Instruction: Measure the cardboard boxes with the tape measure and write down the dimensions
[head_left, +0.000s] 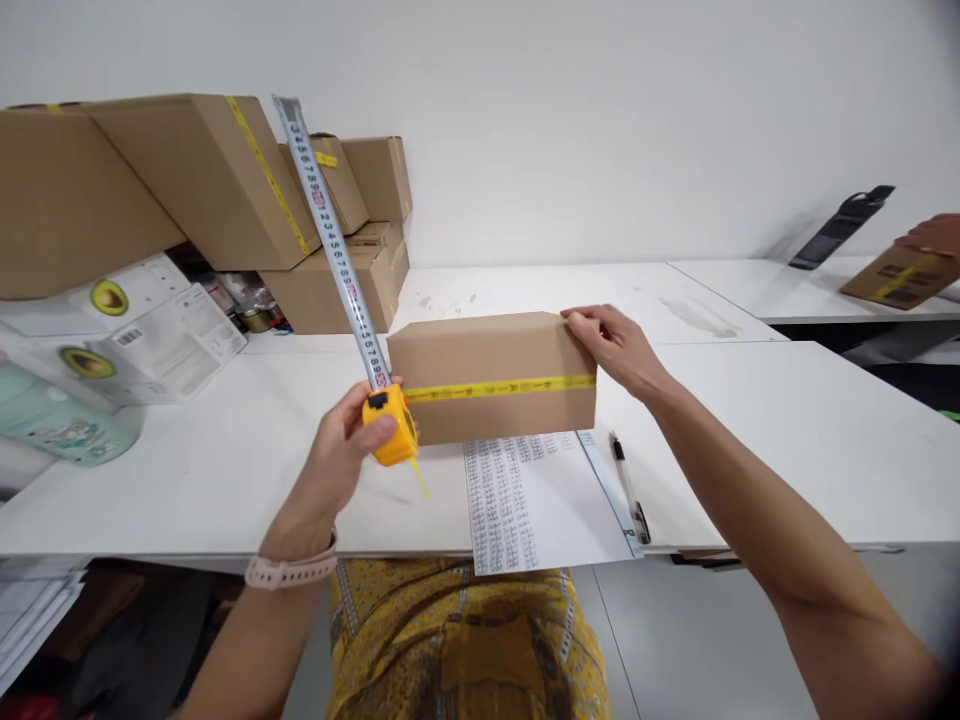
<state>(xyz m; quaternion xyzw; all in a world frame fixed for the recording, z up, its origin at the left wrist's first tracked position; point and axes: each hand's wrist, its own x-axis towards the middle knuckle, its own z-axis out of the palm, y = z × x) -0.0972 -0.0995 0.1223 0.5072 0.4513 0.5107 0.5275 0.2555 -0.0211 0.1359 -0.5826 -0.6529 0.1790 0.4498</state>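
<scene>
My left hand is closed around a yellow tape measure, whose metal blade sticks out up and to the left. A small cardboard box with yellow printed tape across its side is tilted in front of me. At its upper right corner, my right hand grips the edge with thumb and fingers. The left fingertips are close to the box's left end; whether they touch it I cannot tell. Partly under the box lies a sheet of handwritten figures, with a black and white pen to its right.
Brown cartons are stacked at the back left, above white boxes with avocado pictures. A mint-green bottle is at the left. On the far right, a black bottle stands near another taped carton, touched by another person's hand.
</scene>
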